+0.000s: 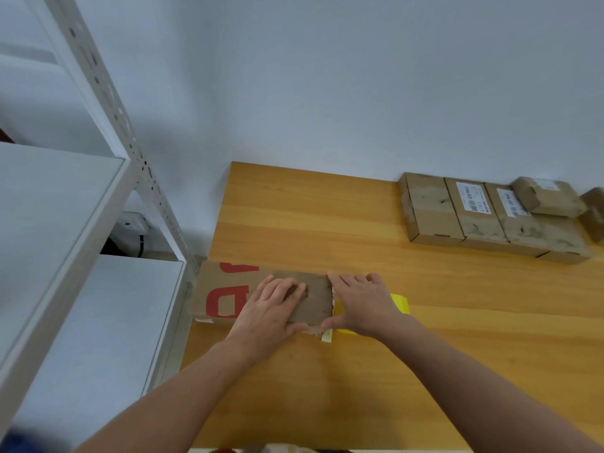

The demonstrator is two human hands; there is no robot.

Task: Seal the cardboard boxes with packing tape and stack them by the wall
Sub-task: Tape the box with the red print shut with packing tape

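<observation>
My left grip (271, 305) and right grip (362, 302) lie flat and unclenched on the box (222, 286), with the tape roll (400, 304) just right of it, and I judge uneven pressing could wrinkle its tape or slide the box off the table (327, 223).

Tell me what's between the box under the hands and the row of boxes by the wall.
Only bare tabletop, as the head view shows; the yellow tape roll lies off to the side.

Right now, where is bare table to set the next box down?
Bare wood between the red-lettered box and the wall, left of the stacked boxes, and along the near right edge. Crowded where the left hand, right hand and yellow tape roll meet.
</observation>
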